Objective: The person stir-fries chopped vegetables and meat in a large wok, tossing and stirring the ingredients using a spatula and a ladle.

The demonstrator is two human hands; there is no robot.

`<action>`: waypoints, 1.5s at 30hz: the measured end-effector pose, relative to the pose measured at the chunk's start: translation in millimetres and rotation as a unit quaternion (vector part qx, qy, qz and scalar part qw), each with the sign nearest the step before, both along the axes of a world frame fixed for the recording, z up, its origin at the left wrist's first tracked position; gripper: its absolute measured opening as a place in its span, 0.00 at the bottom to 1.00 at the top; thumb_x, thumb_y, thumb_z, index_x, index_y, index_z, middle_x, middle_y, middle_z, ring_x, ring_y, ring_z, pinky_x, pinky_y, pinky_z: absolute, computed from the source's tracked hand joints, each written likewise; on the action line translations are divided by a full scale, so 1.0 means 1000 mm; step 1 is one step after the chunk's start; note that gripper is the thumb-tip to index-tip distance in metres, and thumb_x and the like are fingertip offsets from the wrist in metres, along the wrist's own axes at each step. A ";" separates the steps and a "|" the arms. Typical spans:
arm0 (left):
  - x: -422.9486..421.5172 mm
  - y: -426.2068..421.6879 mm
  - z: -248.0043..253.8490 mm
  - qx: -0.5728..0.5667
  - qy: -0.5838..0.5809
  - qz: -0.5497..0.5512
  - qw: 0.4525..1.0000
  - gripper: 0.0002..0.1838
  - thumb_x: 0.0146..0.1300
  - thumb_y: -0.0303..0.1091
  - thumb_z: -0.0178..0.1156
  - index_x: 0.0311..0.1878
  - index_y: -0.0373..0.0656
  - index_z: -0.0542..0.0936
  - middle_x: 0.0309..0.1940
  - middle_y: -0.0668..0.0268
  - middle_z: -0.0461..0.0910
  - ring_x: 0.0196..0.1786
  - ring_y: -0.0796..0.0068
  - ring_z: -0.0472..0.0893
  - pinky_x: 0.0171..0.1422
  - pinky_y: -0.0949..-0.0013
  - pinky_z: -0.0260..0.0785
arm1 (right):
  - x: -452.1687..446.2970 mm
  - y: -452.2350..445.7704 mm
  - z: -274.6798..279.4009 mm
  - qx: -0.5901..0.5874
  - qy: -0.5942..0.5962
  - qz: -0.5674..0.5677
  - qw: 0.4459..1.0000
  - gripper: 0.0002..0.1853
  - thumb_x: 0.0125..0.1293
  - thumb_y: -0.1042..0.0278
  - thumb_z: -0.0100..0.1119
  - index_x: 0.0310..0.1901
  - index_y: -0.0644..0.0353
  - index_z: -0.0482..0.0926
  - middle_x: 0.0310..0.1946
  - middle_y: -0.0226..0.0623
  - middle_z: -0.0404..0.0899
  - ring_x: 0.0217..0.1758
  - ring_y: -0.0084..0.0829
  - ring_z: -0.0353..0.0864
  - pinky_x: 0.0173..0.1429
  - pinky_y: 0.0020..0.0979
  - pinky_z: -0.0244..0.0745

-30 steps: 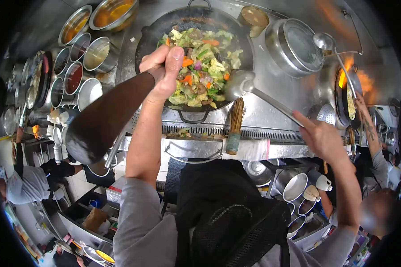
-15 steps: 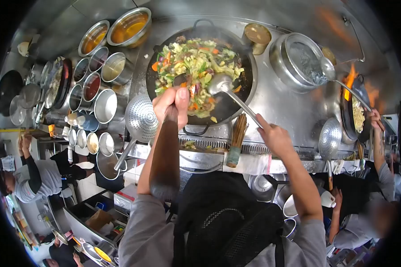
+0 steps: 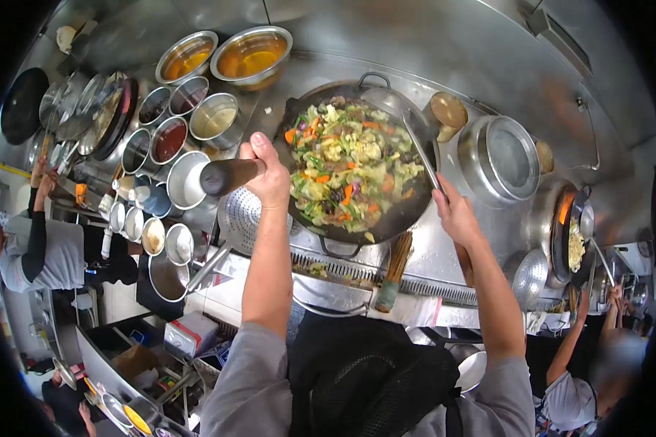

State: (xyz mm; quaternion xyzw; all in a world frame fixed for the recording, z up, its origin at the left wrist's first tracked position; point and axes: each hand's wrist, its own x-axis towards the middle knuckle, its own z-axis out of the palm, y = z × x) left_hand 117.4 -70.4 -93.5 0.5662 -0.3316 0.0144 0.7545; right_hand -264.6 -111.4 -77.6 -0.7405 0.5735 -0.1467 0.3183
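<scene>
My left hand (image 3: 266, 171) is closed around the thick dark wooden handle (image 3: 229, 177) of a tool at the wok's left side; its working end does not show. In my right hand (image 3: 457, 211) is a long metal ladle (image 3: 424, 156), its shaft slanting over the wok's right side and its bowl near the far rim. A large black wok (image 3: 426, 207) with loop handles sits below both hands. Chopped cabbage, carrot and other vegetables (image 3: 350, 164) fill its middle.
Left of the wok are a perforated strainer (image 3: 240, 218), a white-lined pot (image 3: 187, 182), several sauce tins and two steel bowls of orange liquid (image 3: 249, 54). A bamboo brush (image 3: 395, 273) lies at the front edge. Right stands a lidded pot (image 3: 499, 156). Co-workers stand at both sides.
My ladle has swung from the middle of the vegetables to the wok's far rim. My left hand has tilted its handle leftward. The vegetables are spread more widely; the camera view has shifted.
</scene>
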 end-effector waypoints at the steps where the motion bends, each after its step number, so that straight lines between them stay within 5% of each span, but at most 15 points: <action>1: 0.002 -0.009 -0.004 0.024 -0.036 0.027 0.999 0.24 0.82 0.38 0.56 0.25 0.38 0.68 0.17 0.67 0.67 0.21 0.76 0.63 0.28 0.62 0.56 | 0.013 -0.016 -0.011 -0.005 -0.001 -0.001 1.000 0.26 0.83 0.57 0.53 0.75 0.59 0.71 0.37 0.62 0.86 0.43 0.63 0.87 0.51 0.51 0.79; 2: 0.004 -0.016 -0.008 0.048 -0.073 0.053 0.995 0.24 0.82 0.37 0.56 0.25 0.38 0.69 0.17 0.67 0.66 0.21 0.76 0.63 0.28 0.62 0.56 | 0.024 -0.031 -0.024 -0.009 -0.003 -0.001 1.000 0.26 0.84 0.55 0.52 0.76 0.58 0.70 0.37 0.63 0.85 0.43 0.64 0.87 0.51 0.50 0.79; 3: 0.003 -0.021 -0.008 0.061 -0.077 0.062 0.993 0.24 0.83 0.40 0.55 0.26 0.40 0.70 0.16 0.70 0.70 0.20 0.79 0.66 0.26 0.67 0.58 | 0.037 -0.040 -0.031 -0.025 -0.014 0.014 1.000 0.28 0.84 0.54 0.52 0.77 0.61 0.69 0.23 0.38 0.76 0.25 0.30 0.75 0.34 0.38 0.74; 6: 0.002 -0.034 -0.014 0.042 -0.059 0.042 0.996 0.26 0.83 0.42 0.55 0.25 0.40 0.69 0.16 0.70 0.69 0.20 0.79 0.66 0.27 0.67 0.58 | 0.056 -0.042 -0.044 0.061 -0.003 0.057 0.997 0.30 0.85 0.53 0.48 0.80 0.59 0.64 0.30 0.52 0.83 0.30 0.49 0.84 0.42 0.48 0.79; 7: 0.002 -0.037 -0.022 0.047 -0.055 0.040 0.997 0.26 0.83 0.42 0.55 0.25 0.40 0.69 0.16 0.70 0.69 0.20 0.79 0.66 0.27 0.67 0.58 | 0.065 -0.035 -0.030 0.203 -0.081 0.019 0.976 0.33 0.85 0.51 0.48 0.84 0.55 0.58 0.23 0.37 0.76 0.21 0.33 0.75 0.28 0.38 0.76; 10: 0.003 -0.051 -0.034 0.039 -0.017 -0.011 0.999 0.25 0.83 0.41 0.56 0.27 0.41 0.69 0.17 0.73 0.67 0.21 0.83 0.64 0.26 0.70 0.55 | 0.069 -0.023 -0.020 0.341 -0.212 -0.032 0.915 0.23 0.86 0.50 0.48 0.74 0.51 0.68 0.19 0.22 0.65 0.13 0.18 0.61 0.15 0.26 0.62; 14: -0.004 -0.080 -0.040 -0.069 0.145 -0.156 0.975 0.23 0.83 0.39 0.57 0.28 0.46 0.64 0.23 0.78 0.62 0.23 0.88 0.57 0.26 0.74 0.49 | 0.079 -0.008 -0.022 0.475 -0.292 -0.130 0.820 0.14 0.86 0.47 0.47 0.56 0.48 0.71 0.19 0.22 0.66 0.12 0.15 0.61 0.13 0.27 0.61; 18: -0.002 -0.091 -0.032 -0.043 0.118 -0.196 0.972 0.22 0.82 0.38 0.59 0.28 0.47 0.64 0.22 0.78 0.60 0.22 0.86 0.56 0.26 0.73 0.49 | 0.077 0.012 -0.008 0.519 -0.390 -0.159 0.744 0.12 0.87 0.49 0.44 0.46 0.46 0.65 0.19 0.21 0.63 0.11 0.13 0.59 0.11 0.26 0.59; 22: -0.006 -0.056 0.015 -0.100 0.163 -0.275 0.942 0.22 0.82 0.34 0.57 0.28 0.46 0.63 0.19 0.76 0.58 0.21 0.84 0.54 0.25 0.72 0.47 | 0.052 0.047 0.024 0.481 -0.377 -0.116 0.783 0.13 0.87 0.50 0.44 0.60 0.47 0.71 0.20 0.22 0.64 0.11 0.15 0.60 0.15 0.27 0.61; 25: -0.010 -0.031 0.026 -0.123 0.106 -0.351 0.922 0.22 0.82 0.33 0.54 0.28 0.45 0.61 0.18 0.74 0.59 0.20 0.82 0.55 0.25 0.71 0.49 | 0.032 0.073 0.046 0.376 -0.272 -0.074 0.883 0.35 0.86 0.52 0.48 0.86 0.52 0.52 0.20 0.22 0.64 0.13 0.18 0.63 0.16 0.27 0.61; 28: -0.023 -0.010 0.024 -0.074 0.017 -0.338 0.938 0.22 0.82 0.32 0.55 0.28 0.45 0.60 0.18 0.74 0.59 0.20 0.80 0.56 0.27 0.69 0.51 | 0.016 0.098 0.061 0.294 -0.174 -0.055 0.938 0.32 0.85 0.53 0.51 0.83 0.56 0.60 0.21 0.23 0.67 0.18 0.18 0.69 0.22 0.30 0.65; 29: -0.028 -0.003 0.023 -0.063 0.018 -0.343 0.937 0.22 0.82 0.32 0.55 0.28 0.46 0.60 0.18 0.74 0.59 0.20 0.80 0.56 0.27 0.69 0.52 | 0.007 0.103 0.052 0.189 -0.079 -0.030 0.978 0.31 0.83 0.56 0.56 0.81 0.55 0.65 0.22 0.37 0.78 0.23 0.32 0.81 0.32 0.38 0.74; 33: -0.045 0.019 0.023 -0.052 0.002 -0.383 0.922 0.23 0.81 0.34 0.57 0.27 0.46 0.60 0.19 0.72 0.62 0.22 0.80 0.59 0.28 0.69 0.55 | -0.021 0.127 0.052 0.059 0.062 0.002 0.996 0.30 0.78 0.60 0.62 0.79 0.46 0.69 0.35 0.64 0.83 0.39 0.63 0.86 0.45 0.50 0.79; 37: -0.051 0.028 0.022 -0.033 -0.026 -0.408 0.912 0.24 0.81 0.37 0.58 0.27 0.45 0.61 0.19 0.73 0.63 0.23 0.80 0.62 0.29 0.69 0.57 | -0.049 0.138 0.066 -0.102 0.095 0.060 0.988 0.32 0.75 0.65 0.66 0.78 0.40 0.71 0.37 0.59 0.87 0.36 0.59 0.88 0.41 0.53 0.80; 45: -0.044 0.015 0.014 0.010 -0.068 -0.395 0.916 0.23 0.79 0.31 0.59 0.26 0.43 0.61 0.18 0.71 0.65 0.22 0.82 0.62 0.27 0.71 0.54 | -0.087 0.144 0.158 -0.091 0.308 0.119 0.939 0.31 0.71 0.62 0.68 0.75 0.38 0.76 0.29 0.48 0.87 0.30 0.52 0.88 0.38 0.50 0.83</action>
